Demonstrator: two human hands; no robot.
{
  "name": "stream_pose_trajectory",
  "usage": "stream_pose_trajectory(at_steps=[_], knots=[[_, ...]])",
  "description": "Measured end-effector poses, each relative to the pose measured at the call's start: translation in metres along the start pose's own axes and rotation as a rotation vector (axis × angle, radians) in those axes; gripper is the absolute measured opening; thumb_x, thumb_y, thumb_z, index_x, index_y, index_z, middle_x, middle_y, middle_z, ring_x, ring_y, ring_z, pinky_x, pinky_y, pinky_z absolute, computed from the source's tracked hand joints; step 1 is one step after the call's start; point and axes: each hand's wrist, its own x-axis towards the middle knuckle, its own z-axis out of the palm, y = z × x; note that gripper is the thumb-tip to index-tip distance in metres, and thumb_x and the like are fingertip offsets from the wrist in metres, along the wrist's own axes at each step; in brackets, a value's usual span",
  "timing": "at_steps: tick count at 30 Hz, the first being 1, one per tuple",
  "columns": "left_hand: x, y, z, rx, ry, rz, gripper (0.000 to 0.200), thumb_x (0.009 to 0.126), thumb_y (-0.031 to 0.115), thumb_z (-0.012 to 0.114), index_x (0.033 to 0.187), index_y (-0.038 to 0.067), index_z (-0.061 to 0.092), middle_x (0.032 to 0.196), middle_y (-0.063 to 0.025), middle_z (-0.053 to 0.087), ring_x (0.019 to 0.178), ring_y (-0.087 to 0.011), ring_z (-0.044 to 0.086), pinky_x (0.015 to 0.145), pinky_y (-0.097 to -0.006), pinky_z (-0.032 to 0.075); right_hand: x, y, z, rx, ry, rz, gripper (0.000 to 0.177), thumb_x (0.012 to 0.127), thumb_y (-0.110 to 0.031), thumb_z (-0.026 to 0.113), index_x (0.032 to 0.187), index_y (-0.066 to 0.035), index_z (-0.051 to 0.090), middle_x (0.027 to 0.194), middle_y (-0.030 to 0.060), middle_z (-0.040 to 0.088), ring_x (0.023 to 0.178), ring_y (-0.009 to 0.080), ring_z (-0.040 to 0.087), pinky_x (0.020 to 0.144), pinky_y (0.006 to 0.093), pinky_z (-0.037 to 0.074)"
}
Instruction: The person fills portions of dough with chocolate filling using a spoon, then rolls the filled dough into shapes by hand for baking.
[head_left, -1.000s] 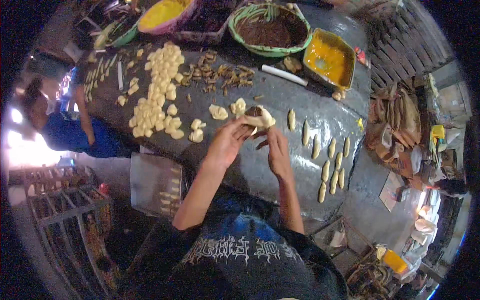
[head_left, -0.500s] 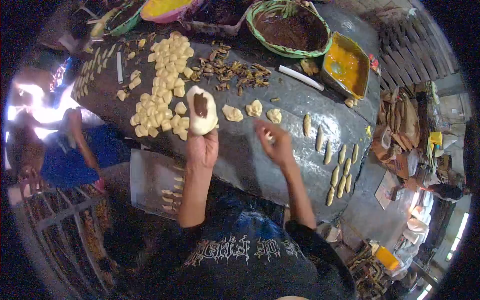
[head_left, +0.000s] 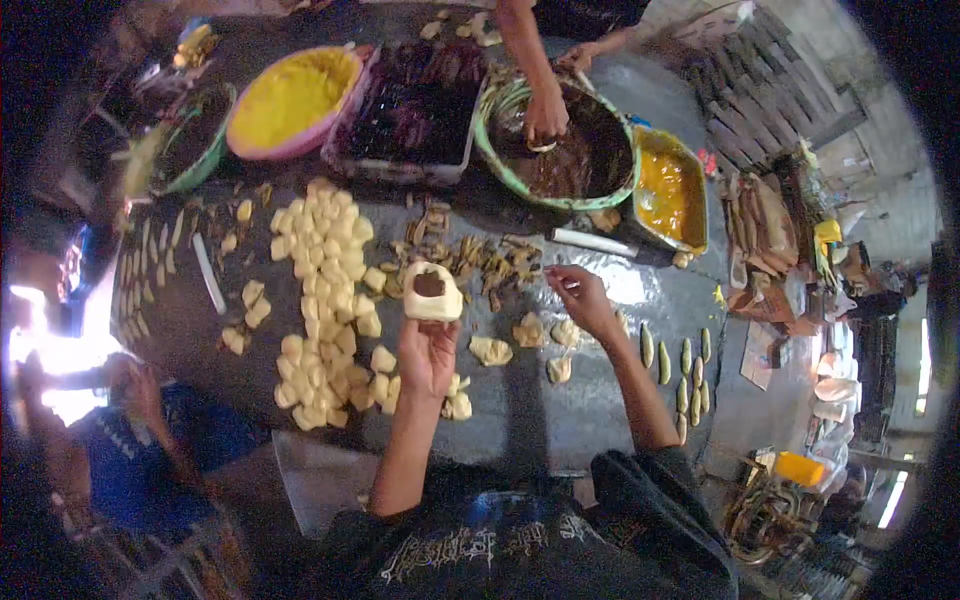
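Left hand (head_left: 428, 360), mid-frame: palm up, opened out beneath flattened dough (head_left: 434, 308) bearing brown filling (head_left: 430, 286). Brown strips (head_left: 515, 258) just right. Right hand (head_left: 582, 300) beside them; pinched or apart, can't make out. Slim dough rolls (head_left: 686, 356), right of frame.

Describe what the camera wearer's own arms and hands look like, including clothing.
The left hand and right hand are bare and ungloved. Loose, dark sleeves leave the forearms uncovered; the dark shirt carries pale, spiky lettering.
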Motion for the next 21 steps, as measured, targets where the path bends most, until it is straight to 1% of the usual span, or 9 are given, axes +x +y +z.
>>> stream_pose_trajectory(at_steps=[1, 4, 6, 7, 8, 10, 16, 17, 21], knots=[[0.010, -0.007, -0.002, -0.004, -0.017, -0.016, 0.041, 0.105, 0.025, 0.051, 0.140, 0.005, 0.048, 0.133, -0.0138, 0.060, 0.115, -0.0267, 0.064, 0.091, -0.0409, 0.062, 0.000, -0.029, -0.005, 0.058, 0.005, -0.067, 0.029, 0.100, -0.021, 0.065, 0.119, 0.000, 0.069, 0.115, 0.0120, 0.071, 0.099, 0.0178, 0.069, 0.080, 0.0330, 0.057], [0.036, -0.034, 0.014, -0.015, -0.132, -0.097, 0.042, 0.105, 0.031, 0.052, 0.139, 0.007, 0.050, 0.133, -0.0101, 0.061, 0.117, -0.0249, 0.062, 0.094, -0.0405, 0.058, -0.001, -0.128, -0.023, 0.121, 0.143, -0.260, 0.032, 0.095, -0.013, 0.070, 0.123, 0.002, 0.066, 0.114, 0.0107, 0.071, 0.098, 0.0160, 0.069, 0.086, 0.0294, 0.055], [0.042, -0.056, 0.048, 0.097, -0.022, -0.095, 0.043, 0.104, 0.036, 0.052, 0.139, 0.009, 0.052, 0.131, -0.0077, 0.062, 0.117, -0.0229, 0.062, 0.097, -0.0398, 0.055, -0.009, -0.193, -0.048, 0.095, 0.220, -0.293, 0.028, 0.092, -0.008, 0.072, 0.119, 0.002, 0.066, 0.111, 0.0091, 0.072, 0.098, 0.0143, 0.068, 0.086, 0.0282, 0.055], [0.045, -0.060, 0.060, 0.086, -0.065, -0.160, 0.043, 0.104, 0.037, 0.051, 0.139, 0.010, 0.052, 0.130, -0.0067, 0.062, 0.117, -0.0221, 0.062, 0.098, -0.0392, 0.054, -0.008, -0.201, -0.053, 0.156, 0.266, -0.378, 0.025, 0.091, -0.004, 0.073, 0.115, 0.001, 0.067, 0.108, 0.0086, 0.072, 0.097, 0.0132, 0.068, 0.086, 0.0275, 0.054], [0.045, -0.063, 0.073, 0.074, -0.111, -0.225, 0.043, 0.105, 0.038, 0.051, 0.139, 0.012, 0.052, 0.129, -0.0056, 0.062, 0.116, -0.0214, 0.062, 0.098, -0.0387, 0.053, -0.013, -0.214, -0.065, 0.104, 0.294, -0.416, 0.021, 0.089, -0.007, 0.074, 0.109, -0.003, 0.070, 0.101, 0.0104, 0.075, 0.094, 0.0166, 0.072, 0.081, 0.0317, 0.057], [0.038, -0.074, 0.101, 0.122, -0.155, -0.208, 0.042, 0.105, 0.036, 0.050, 0.139, 0.012, 0.051, 0.130, -0.0059, 0.061, 0.118, -0.0213, 0.061, 0.100, -0.0377, 0.052, -0.021, -0.227, -0.081, 0.089, 0.321, -0.586, 0.022, 0.086, -0.004, 0.075, 0.108, -0.003, 0.072, 0.100, 0.0106, 0.075, 0.092, 0.0195, 0.073, 0.079, 0.0321, 0.057], [0.006, -0.107, 0.137, 0.075, -0.384, -0.143, 0.045, 0.104, 0.033, 0.052, 0.142, 0.009, 0.046, 0.136, -0.0117, 0.056, 0.125, -0.0259, 0.057, 0.105, -0.0412, 0.048, -0.065, -0.237, -0.106, -0.306, 0.285, -0.808, 0.027, 0.083, -0.006, 0.075, 0.110, -0.008, 0.076, 0.107, 0.0096, 0.073, 0.100, 0.0273, 0.067, 0.084, 0.0359, 0.055], [-0.001, -0.112, 0.140, 0.054, -0.427, -0.128, 0.046, 0.103, 0.032, 0.052, 0.142, 0.009, 0.046, 0.137, -0.0127, 0.055, 0.126, -0.0267, 0.056, 0.106, -0.0418, 0.048, -0.075, -0.234, -0.109, -0.255, 0.195, -0.821, 0.029, 0.085, -0.007, 0.073, 0.114, -0.007, 0.075, 0.115, 0.0098, 0.072, 0.104, 0.0299, 0.064, 0.088, 0.0389, 0.053], [-0.036, -0.141, 0.140, -0.031, -0.584, -0.104, 0.051, 0.103, 0.037, 0.053, 0.144, 0.008, 0.043, 0.140, -0.0126, 0.053, 0.130, -0.0267, 0.054, 0.109, -0.0437, 0.047, -0.141, -0.236, -0.148, -0.334, 0.438, -0.839, 0.035, 0.084, -0.008, 0.070, 0.119, -0.005, 0.072, 0.124, 0.0113, 0.070, 0.105, 0.0324, 0.063, 0.096, 0.0417, 0.048]])
